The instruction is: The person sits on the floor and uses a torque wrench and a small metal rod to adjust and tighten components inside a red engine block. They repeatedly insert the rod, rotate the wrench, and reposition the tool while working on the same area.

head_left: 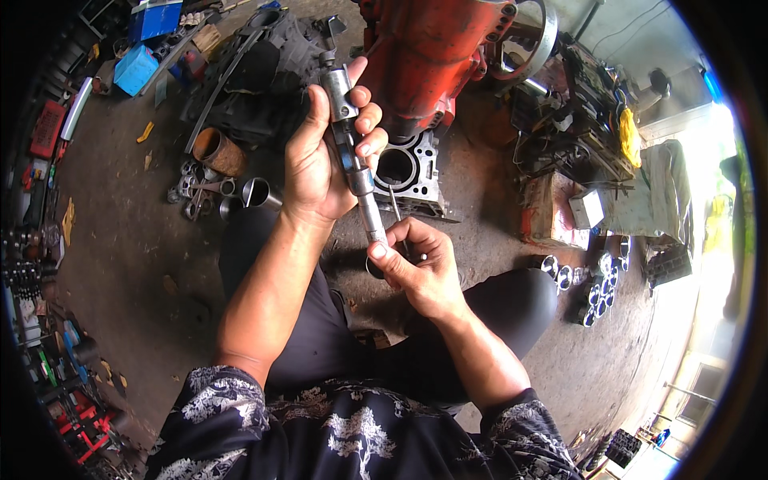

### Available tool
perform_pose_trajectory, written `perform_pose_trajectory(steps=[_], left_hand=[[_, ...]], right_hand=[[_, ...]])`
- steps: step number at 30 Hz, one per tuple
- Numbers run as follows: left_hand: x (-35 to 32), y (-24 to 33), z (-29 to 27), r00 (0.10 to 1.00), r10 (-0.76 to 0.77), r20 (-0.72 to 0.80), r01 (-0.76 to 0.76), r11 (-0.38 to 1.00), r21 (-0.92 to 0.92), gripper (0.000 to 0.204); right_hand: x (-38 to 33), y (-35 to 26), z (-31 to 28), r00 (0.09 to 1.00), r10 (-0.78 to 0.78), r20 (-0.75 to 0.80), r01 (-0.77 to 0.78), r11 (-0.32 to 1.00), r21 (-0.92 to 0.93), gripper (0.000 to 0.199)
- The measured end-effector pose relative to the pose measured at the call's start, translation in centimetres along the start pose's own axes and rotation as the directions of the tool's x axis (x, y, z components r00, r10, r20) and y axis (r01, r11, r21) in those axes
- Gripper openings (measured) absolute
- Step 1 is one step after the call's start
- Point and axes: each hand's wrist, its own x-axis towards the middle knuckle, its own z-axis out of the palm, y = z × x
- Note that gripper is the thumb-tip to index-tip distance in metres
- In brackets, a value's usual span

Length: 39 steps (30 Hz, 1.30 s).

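My left hand (312,172) is wrapped round a long steel cylindrical tool (362,182) with a slotted, darker middle part; its exact kind does not show. The tool stands tilted in front of me, its upper end leaning left. At its slim lower end my right hand (428,268) is closed, with the thumb pressed against the metal. A thin metal rod (394,204) sticks up by the right fingers; whether they hold it, I cannot tell. Beyond my hands an engine block (424,180) with round bores lies on the floor, below a large red machine housing (428,60).
On the floor to the left are a rusty can (220,152), connecting rods (192,190) and a metal cylinder (260,194). Several pistons (596,296) stand to the right, near a worn box (552,212). A dark engine casing (256,72) lies far left. Tools line the left edge.
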Motion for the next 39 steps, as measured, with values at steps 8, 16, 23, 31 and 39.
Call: perform_pose_trajectory(steps=[8, 16, 23, 31, 39], left_hand=[[0.20, 0.14, -0.06, 0.999, 0.038, -0.005, -0.038, 0.999, 0.002, 0.067], [0.15, 0.21, 0.08, 0.999, 0.018, 0.033, -0.016, 0.998, -0.056, 0.067], [0.13, 0.33, 0.02, 1.000, 0.007, 0.017, -0.006, 0.998, -0.058, 0.066], [0.12, 0.38, -0.04, 1.000, 0.014, -0.014, -0.015, 0.999, -0.040, 0.065], [0.15, 0.39, -0.18, 0.999, 0.024, -0.023, -0.024, 1.000, -0.017, 0.060]], right_hand=[[-0.02, 0.37, 0.03, 0.999, 0.034, 0.038, -0.034, 0.999, 0.004, 0.020], [-0.19, 0.29, 0.22, 0.970, 0.133, 0.203, -0.194, 0.929, 0.316, 0.026], [-0.17, 0.31, 0.45, 0.959, 0.133, 0.251, -0.226, 0.893, 0.389, 0.028], [-0.16, 0.17, 0.59, 0.963, 0.145, 0.228, -0.223, 0.903, 0.368, 0.029], [-0.24, 0.30, 0.58, 0.967, 0.156, 0.200, -0.217, 0.918, 0.331, 0.032]])
